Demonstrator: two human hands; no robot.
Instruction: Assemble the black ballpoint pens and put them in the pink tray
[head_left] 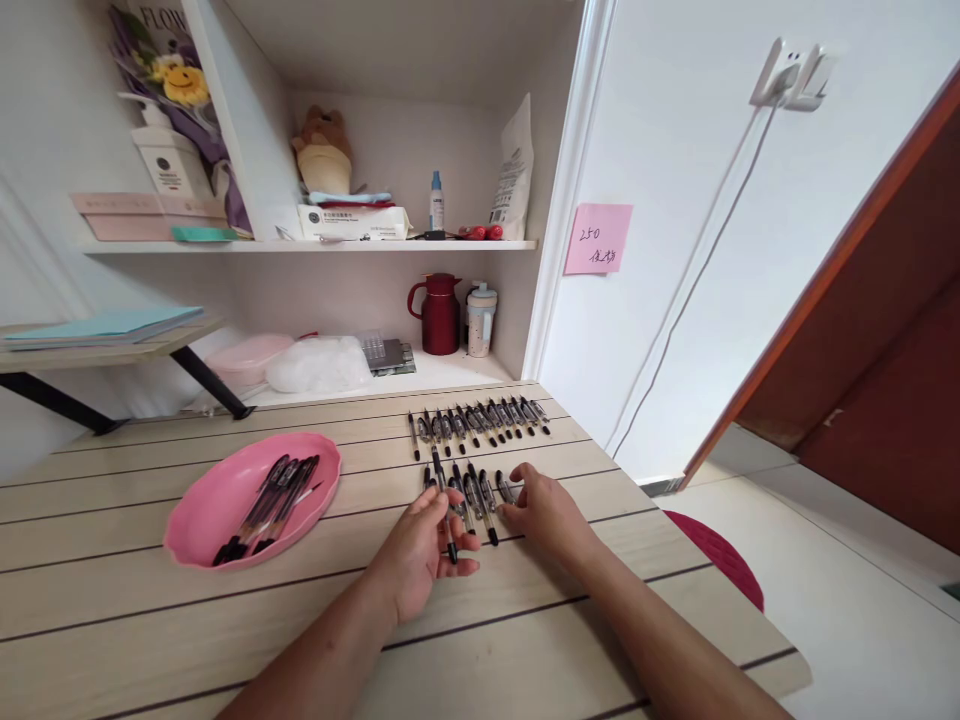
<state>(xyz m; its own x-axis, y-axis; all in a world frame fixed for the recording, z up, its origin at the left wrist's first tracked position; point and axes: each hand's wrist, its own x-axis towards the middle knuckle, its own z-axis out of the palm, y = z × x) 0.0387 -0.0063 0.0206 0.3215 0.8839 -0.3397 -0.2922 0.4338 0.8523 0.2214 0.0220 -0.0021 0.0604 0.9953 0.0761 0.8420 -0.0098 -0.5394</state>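
My left hand is closed around a slim black-and-clear pen, held at a slant with its dark end pointing down toward me. My right hand is at the right end of the nearer row, thumb and forefinger curled about a short dark pen cap. Pens and caps in that nearer row lie side by side, partly hidden behind my left fingers. Beyond it runs a longer row of similar pens and caps. On the left, a pink scalloped tray holds several capped dark pens.
The wood-slat table meets a white shelf unit at the back. A red jug, a tumbler and a plastic bag stand on its lower level. A small raised stand overhangs the left side.
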